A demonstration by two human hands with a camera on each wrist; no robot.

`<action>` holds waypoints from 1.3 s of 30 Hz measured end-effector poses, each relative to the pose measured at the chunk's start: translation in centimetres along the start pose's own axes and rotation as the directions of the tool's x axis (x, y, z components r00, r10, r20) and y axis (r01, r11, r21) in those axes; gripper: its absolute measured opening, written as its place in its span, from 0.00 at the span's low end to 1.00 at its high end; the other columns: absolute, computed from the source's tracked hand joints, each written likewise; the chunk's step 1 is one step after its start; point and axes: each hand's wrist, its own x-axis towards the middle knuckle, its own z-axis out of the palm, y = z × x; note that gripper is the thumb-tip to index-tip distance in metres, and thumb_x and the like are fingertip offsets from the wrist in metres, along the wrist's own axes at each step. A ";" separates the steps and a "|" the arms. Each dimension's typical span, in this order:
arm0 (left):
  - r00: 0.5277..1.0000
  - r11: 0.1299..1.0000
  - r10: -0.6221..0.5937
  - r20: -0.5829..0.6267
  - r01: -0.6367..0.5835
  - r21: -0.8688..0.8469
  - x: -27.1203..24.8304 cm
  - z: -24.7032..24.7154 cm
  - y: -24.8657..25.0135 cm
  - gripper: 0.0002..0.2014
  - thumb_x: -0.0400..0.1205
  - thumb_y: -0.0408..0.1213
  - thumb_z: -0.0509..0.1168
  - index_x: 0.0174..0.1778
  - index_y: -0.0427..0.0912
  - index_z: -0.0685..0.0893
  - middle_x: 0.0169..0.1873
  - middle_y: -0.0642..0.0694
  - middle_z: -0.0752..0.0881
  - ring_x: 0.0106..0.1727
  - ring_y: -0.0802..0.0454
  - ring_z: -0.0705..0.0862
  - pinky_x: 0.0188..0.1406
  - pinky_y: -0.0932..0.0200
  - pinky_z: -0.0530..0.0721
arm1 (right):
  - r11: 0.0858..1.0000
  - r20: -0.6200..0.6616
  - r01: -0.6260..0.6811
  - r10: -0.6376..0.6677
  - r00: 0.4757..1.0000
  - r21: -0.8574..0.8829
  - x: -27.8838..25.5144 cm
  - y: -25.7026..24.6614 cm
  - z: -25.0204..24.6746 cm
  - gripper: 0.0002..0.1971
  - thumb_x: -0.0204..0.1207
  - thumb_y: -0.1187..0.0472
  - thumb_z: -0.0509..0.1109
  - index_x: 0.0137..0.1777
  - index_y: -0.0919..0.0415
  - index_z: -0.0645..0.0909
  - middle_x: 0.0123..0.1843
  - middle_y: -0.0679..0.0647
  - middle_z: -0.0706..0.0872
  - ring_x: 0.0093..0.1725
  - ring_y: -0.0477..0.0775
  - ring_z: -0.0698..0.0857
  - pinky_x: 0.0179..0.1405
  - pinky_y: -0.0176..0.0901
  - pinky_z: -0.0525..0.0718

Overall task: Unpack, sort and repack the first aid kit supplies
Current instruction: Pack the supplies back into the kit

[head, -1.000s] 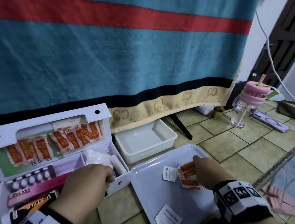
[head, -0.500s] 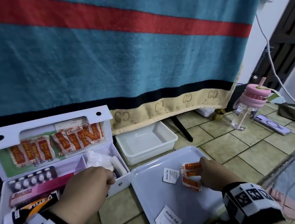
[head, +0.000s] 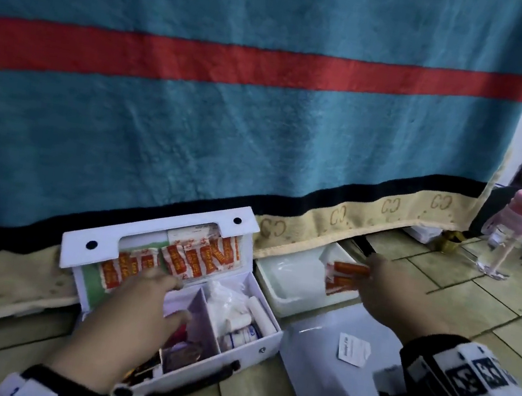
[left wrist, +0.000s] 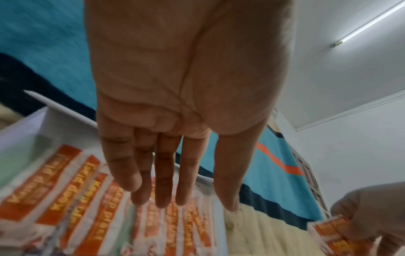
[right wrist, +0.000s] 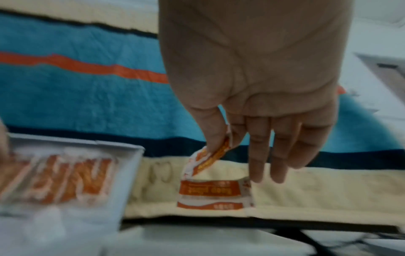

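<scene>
The white first aid box (head: 260, 348) lies open on the floor, its lid (head: 160, 234) propped against the towel. Orange-and-white plaster packets (head: 197, 257) are tucked in the lid (left wrist: 65, 199) (right wrist: 72, 180). My left hand (head: 152, 296) reaches over the box with straight fingers (left wrist: 162, 181) just in front of those packets, holding nothing. My right hand (head: 372, 280) pinches a strip of plaster packets (head: 344, 278) between thumb and forefinger (right wrist: 215, 152), hanging over the small white tub (head: 286, 297). Gauze rolls and small bottles (head: 242, 322) fill the box's right compartment.
A flat white tray (head: 320, 384) lies right of the box with alcohol pad sachets (head: 353, 349) on it. A teal towel (head: 264, 114) hangs behind. A pink-lidded water bottle (head: 513, 233) stands far right on the tiled floor (head: 489, 307).
My right hand lifted the plaster strip off the tray and carried it left over the white tub. My left hand left the box's front and stretched toward the lid's packets.
</scene>
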 end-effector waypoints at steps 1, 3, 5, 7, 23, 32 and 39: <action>1.000 1.000 -0.001 -0.016 0.001 -0.010 0.1 -0.3 -0.5 0.22 0.80 0.50 0.66 0.70 0.56 0.73 0.69 0.56 0.72 0.66 0.57 0.73 0.67 0.59 0.72 | 0.994 0.044 0.073 -0.077 0.996 0.083 -0.2 -1.7 0.2 0.06 0.78 0.59 0.65 0.39 0.56 0.75 0.32 0.51 0.79 0.31 0.50 0.76 0.27 0.40 0.71; 1.000 1.000 -0.003 -0.029 0.003 -0.007 0.2 -0.8 -1.1 0.23 0.79 0.51 0.66 0.71 0.57 0.72 0.70 0.56 0.70 0.68 0.57 0.71 0.70 0.58 0.71 | 0.949 0.158 0.183 -0.228 0.961 0.256 -0.6 -4.8 1.0 0.11 0.77 0.57 0.68 0.35 0.54 0.73 0.30 0.48 0.77 0.28 0.45 0.73 0.24 0.34 0.68; 0.999 1.000 0.004 -0.036 -0.004 -0.001 0.2 -1.2 -1.9 0.24 0.79 0.53 0.65 0.71 0.58 0.71 0.71 0.58 0.69 0.70 0.58 0.70 0.71 0.59 0.69 | 0.901 0.264 0.199 -0.314 0.912 0.386 -0.7 -7.4 2.1 0.11 0.78 0.58 0.68 0.34 0.56 0.74 0.29 0.48 0.77 0.27 0.44 0.73 0.23 0.30 0.69; 0.999 0.999 0.028 -0.044 -0.029 -0.015 0.3 -1.4 -2.3 0.24 0.79 0.54 0.65 0.72 0.58 0.71 0.72 0.60 0.67 0.70 0.60 0.69 0.71 0.61 0.68 | 0.873 0.313 0.161 -0.329 0.891 0.460 -0.6 -8.7 3.2 0.09 0.78 0.59 0.68 0.37 0.59 0.77 0.32 0.50 0.81 0.30 0.45 0.76 0.28 0.28 0.69; 0.984 0.987 0.118 -0.135 -0.130 -0.090 1.9 -0.6 -3.2 0.26 0.82 0.49 0.62 0.76 0.60 0.65 0.78 0.68 0.52 0.78 0.65 0.59 0.77 0.64 0.62 | 0.716 0.348 0.007 -0.349 0.870 0.698 1.2 -11.8 5.7 0.04 0.78 0.62 0.68 0.45 0.62 0.82 0.40 0.57 0.88 0.38 0.51 0.85 0.32 0.34 0.78; 0.977 0.997 0.074 -0.202 -0.078 -0.011 2.1 -0.2 -2.8 0.33 0.82 0.48 0.61 0.81 0.55 0.53 0.73 0.61 0.56 0.75 0.60 0.56 0.78 0.59 0.60 | 0.745 0.341 0.089 -0.404 0.849 0.661 0.8 -10.1 6.0 0.08 0.73 0.71 0.73 0.35 0.59 0.82 0.32 0.58 0.87 0.30 0.47 0.84 0.34 0.38 0.82; 0.980 0.988 0.086 -0.181 -0.060 0.143 2.2 -0.2 -2.6 0.27 0.82 0.46 0.62 0.77 0.59 0.61 0.77 0.59 0.52 0.77 0.56 0.47 0.78 0.51 0.59 | 0.527 0.118 0.131 -0.412 0.904 0.839 1.7 -13.1 5.7 0.12 0.73 0.74 0.71 0.33 0.59 0.79 0.34 0.53 0.86 0.33 0.43 0.83 0.39 0.35 0.81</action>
